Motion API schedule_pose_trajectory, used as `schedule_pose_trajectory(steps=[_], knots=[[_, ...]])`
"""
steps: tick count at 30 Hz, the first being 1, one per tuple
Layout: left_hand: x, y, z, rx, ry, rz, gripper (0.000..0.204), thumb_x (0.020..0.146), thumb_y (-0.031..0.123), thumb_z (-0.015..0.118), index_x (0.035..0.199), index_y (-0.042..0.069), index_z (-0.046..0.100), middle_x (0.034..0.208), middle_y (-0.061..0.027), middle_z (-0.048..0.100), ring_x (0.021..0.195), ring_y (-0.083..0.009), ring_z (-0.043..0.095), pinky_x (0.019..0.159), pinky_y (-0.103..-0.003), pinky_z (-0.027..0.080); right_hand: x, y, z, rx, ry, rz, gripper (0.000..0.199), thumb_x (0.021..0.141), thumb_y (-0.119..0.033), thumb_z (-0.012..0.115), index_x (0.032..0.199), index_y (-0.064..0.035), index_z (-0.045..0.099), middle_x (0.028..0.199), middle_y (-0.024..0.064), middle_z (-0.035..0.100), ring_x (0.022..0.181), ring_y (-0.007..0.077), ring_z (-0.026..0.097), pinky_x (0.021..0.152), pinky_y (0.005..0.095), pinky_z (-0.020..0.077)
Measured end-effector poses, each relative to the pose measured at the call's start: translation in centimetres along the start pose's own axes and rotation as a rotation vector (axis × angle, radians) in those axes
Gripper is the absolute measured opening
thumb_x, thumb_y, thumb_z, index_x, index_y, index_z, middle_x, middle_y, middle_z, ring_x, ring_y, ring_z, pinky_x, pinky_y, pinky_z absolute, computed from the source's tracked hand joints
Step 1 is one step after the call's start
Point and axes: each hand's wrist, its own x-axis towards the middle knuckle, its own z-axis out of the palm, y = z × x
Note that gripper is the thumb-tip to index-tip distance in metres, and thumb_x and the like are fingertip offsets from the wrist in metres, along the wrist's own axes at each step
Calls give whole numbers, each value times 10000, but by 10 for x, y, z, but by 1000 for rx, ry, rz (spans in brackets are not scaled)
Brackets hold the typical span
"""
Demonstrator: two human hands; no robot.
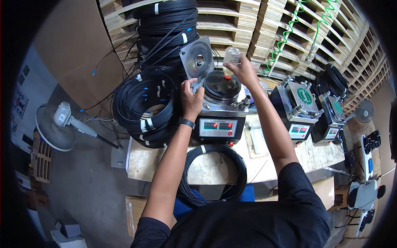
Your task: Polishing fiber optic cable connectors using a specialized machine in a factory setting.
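Note:
My right hand (245, 72) grips a clear squeeze bottle (232, 56), turned upside down. Its orange-red tip points down onto the round dark plate (219, 86) on top of a bench polishing machine (218, 127). Beside the left edge of that plate is my left hand (192, 98), fingers loosely bent and thumb apart, with nothing visible between them. Just behind it, a square metal fixture plate (197, 56) with a round centre leans against black cable coils. Whether my left fingers touch this fixture I cannot tell.
Black cable coils (142, 109) stand stacked at left, and another coil (213, 151) lies in front of the machine. Two similar machines (295, 103) (332, 113) with green-ringed tops are at right. A fan (62, 120) stands at left; wooden pallets (225, 25) rise behind.

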Motion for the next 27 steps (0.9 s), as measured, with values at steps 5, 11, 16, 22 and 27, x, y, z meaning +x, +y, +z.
schedule_pose_trajectory(steps=[5,11,16,22,27], knots=[[-1,-9,-1,2,-15,14,350,820,134,600,1144,5,581,1174,-196,563,1078,-340,575,946,-423,476,-9,-30,23,171,-179,-10,576,825,-374,829,1140,51,602,1006,218,722,918,256,719,750,373,562],[-1,-4,-9,-3,4,0,355,822,129,596,1153,4,583,1170,-200,562,1035,-334,582,915,-405,486,-31,-32,-16,8,-132,35,590,839,-363,814,1178,57,577,1003,231,722,940,294,726,784,385,561],[1,-3,-3,-16,4,-4,335,822,125,595,1133,1,590,1169,-201,563,1028,-333,585,896,-406,492,-9,-8,-12,-16,-54,-13,635,826,-423,810,1180,53,583,1013,260,707,933,321,717,825,407,540],[-1,0,1,-42,-29,-22,337,817,111,591,1133,-4,584,1189,-206,553,1057,-338,584,956,-409,494,-7,-2,3,142,-104,-38,690,828,-413,818,1261,44,537,1058,250,702,901,276,717,777,392,561],[-1,-5,-8,-34,-29,-31,365,818,96,587,1169,-4,565,1199,-208,542,1070,-337,583,967,-419,496,-35,0,-18,384,-16,120,867,846,-325,815,1461,-43,272,1238,221,603,1014,276,679,731,344,603]])
